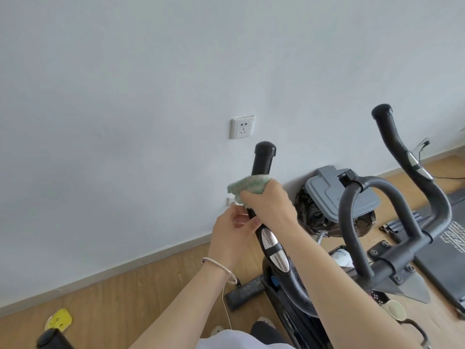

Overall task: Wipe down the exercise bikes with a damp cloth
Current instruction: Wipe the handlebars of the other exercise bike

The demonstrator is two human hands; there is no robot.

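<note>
The right hand (pixel 269 205) is noted closed round the green cloth (pixel 247 186), which is wrapped about the nearer upright handlebar (pixel 263 162) of the exercise bike (pixel 352 210), just below its end cap. The left hand (pixel 231 238) is held with fingers curled against the same bar just beneath, though whether anything is pinched cannot be told. The cloth is judged light, soft and limp, best bunched in the palm, and the bar stiff and possibly slick once wetted. A grey lidded bin (pixel 337 195) with a black liner (pixel 305 210) is recorded by the wall, its contents hidden.
</note>
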